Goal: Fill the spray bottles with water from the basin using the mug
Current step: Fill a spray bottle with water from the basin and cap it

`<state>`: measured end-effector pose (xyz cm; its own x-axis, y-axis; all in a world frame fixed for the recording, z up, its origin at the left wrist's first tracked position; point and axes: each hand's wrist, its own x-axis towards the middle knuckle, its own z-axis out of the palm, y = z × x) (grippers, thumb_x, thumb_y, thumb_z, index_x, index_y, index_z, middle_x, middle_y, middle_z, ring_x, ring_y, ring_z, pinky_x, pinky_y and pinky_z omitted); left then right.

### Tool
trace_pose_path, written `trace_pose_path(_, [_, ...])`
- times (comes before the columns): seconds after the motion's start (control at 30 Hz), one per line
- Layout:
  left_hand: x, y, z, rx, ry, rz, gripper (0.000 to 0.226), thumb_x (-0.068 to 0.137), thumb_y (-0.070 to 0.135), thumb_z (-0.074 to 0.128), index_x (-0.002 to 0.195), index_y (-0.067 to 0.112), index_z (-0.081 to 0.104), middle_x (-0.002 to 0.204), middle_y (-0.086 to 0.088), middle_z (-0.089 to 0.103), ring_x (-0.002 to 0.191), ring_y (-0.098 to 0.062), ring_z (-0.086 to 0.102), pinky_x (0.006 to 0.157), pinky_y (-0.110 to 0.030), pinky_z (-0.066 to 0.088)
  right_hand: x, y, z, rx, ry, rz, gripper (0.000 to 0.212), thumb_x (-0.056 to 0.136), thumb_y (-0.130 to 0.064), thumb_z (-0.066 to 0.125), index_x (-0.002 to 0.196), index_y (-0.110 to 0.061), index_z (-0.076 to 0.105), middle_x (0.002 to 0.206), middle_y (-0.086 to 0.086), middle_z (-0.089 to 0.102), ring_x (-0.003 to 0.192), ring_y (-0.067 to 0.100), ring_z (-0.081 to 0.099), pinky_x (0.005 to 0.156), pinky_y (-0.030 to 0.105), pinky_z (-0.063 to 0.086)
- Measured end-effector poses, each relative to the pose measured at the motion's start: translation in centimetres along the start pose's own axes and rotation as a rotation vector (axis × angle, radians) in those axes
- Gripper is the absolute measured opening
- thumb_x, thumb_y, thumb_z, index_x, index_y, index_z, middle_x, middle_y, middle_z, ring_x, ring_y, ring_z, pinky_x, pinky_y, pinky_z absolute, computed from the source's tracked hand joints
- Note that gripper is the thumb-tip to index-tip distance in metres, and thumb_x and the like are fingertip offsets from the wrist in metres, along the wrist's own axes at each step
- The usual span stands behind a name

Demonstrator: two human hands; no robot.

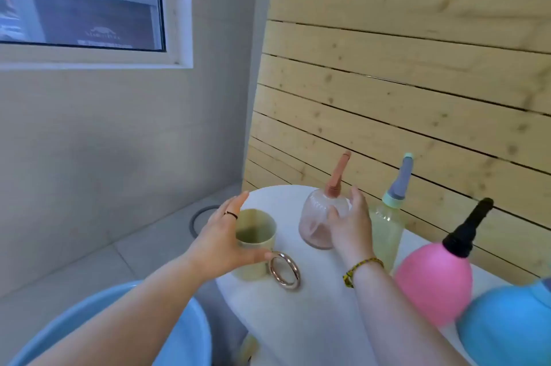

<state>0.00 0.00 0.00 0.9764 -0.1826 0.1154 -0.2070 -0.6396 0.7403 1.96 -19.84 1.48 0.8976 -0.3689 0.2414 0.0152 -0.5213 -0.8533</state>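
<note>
left hand (220, 242) spread open at the pale green mug with a gold ring handle (259, 231) on the white round table (313, 306), right hand (350, 225) curled round the pink ribbed glass spray bottle (313, 225); a hasty grab could topple either.

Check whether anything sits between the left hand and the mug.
Nothing visible. The left hand is at the mug, thumb by its ring handle; the right hand holds the clear pink bottle beside it.

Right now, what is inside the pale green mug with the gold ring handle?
The pale green mug shows only its bare inner wall, dark with shadow lower down; whether it holds water cannot be told. The left hand hides part of its rim.
</note>
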Motion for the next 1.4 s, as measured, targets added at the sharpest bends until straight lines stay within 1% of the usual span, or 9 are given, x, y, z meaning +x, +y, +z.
trace_pose_path(0.17, [0.9,-0.4,0.9,-0.017,0.032,-0.071,0.115,0.062,0.030,0.081,0.144,0.024,0.001,0.145,0.003,0.032,0.132,-0.013,0.031,0.100,-0.020,0.027,2.6,0.2,0.7,0.034,-0.057,0.040,0.061,0.092,-0.014,0.049,0.144,-0.007,0.017,0.149,0.007,0.027,0.135,0.023,0.029,0.102,0.026,0.026])
trace_pose_path(0.33, [1.2,-1.1,1.2,0.004,0.069,-0.053,0.107,0.064,0.028,0.080,0.144,0.025,0.009,0.138,0.007,0.038,0.127,-0.013,0.038,0.094,-0.018,0.031,4.4,0.9,1.7,0.039,-0.013,0.050,0.036,0.090,-0.014,0.051,0.124,-0.006,0.045,0.124,0.008,0.054,0.114,0.024,0.049,0.076,0.021,0.032])
trace_pose_path(0.47, [1.1,-1.1,1.1,-0.019,0.057,-0.052,0.109,0.063,0.029,0.080,0.144,0.025,0.006,0.142,0.009,0.034,0.130,-0.013,0.035,0.102,-0.021,0.030,4.8,0.6,2.0,0.059,0.011,0.071,0.026,0.086,-0.013,0.057,0.110,-0.007,0.052,0.111,0.006,0.062,0.104,0.024,0.055,0.073,0.021,0.033])
trace_pose_path(0.57, [0.6,-0.9,1.0,0.031,0.068,-0.055,0.124,0.053,0.047,0.079,0.144,0.021,0.000,0.148,0.006,0.026,0.137,-0.013,0.021,0.115,-0.032,0.012,4.4,0.0,1.8,0.076,-0.002,0.049,0.026,0.085,-0.013,0.060,0.109,-0.006,0.053,0.102,0.004,0.062,0.094,0.021,0.055,0.072,0.020,0.033])
trace_pose_path(0.7, [-0.5,0.0,0.1,0.042,0.131,-0.076,0.134,0.031,0.072,0.042,0.144,0.016,-0.004,0.149,0.007,0.020,0.139,-0.007,0.011,0.113,-0.029,-0.011,3.5,-1.0,0.7,0.152,0.075,-0.025,0.024,0.082,-0.013,0.064,0.103,-0.008,0.053,0.085,-0.005,0.052,0.082,0.015,0.046,0.058,0.018,0.026])
trace_pose_path(0.87, [-2.9,2.7,-1.5,-0.088,0.167,-0.011,0.121,0.048,0.061,0.067,0.144,0.020,0.006,0.149,0.006,0.022,0.138,-0.011,0.015,0.117,-0.034,0.004,1.3,-4.4,-2.3,0.227,0.069,-0.138,0.021,0.080,-0.010,0.065,0.090,-0.014,0.048,0.073,-0.015,0.049,0.072,0.009,0.049,0.056,0.000,0.035])
trace_pose_path(1.17, [-8.7,9.2,-1.4,-0.251,0.115,0.147,0.130,0.047,0.036,0.086,0.136,0.044,-0.008,0.138,0.021,0.016,0.136,-0.007,0.022,0.110,-0.030,0.028,-7.7,-11.2,-7.1,0.441,-0.154,-0.269,0.029,0.079,-0.001,0.063,0.074,-0.025,0.048,0.069,-0.012,0.052,0.057,-0.008,0.051,0.056,0.001,0.038])
trace_pose_path(1.27, [-10.8,10.0,-1.8,-0.396,0.114,0.111,0.130,0.042,0.029,0.088,0.125,0.057,-0.008,0.133,0.016,0.028,0.118,-0.006,0.043,0.087,-0.038,0.052,-10.4,-12.3,-7.2,0.553,-0.237,-0.248,0.024,0.079,-0.003,0.064,0.077,-0.022,0.049,0.070,-0.011,0.051,0.065,0.001,0.050,0.065,0.009,0.042])
trace_pose_path(1.4, [-13.7,9.4,-2.4,-0.345,0.197,0.088,0.126,0.050,0.028,0.086,0.140,0.040,-0.001,0.123,0.011,0.040,0.114,-0.007,0.042,0.094,-0.024,0.038,-13.9,-13.2,-6.6,0.569,-0.267,-0.282,0.023,0.075,-0.008,0.071,0.070,-0.021,0.052,0.064,-0.011,0.053,0.059,0.000,0.051,0.064,0.014,0.042])
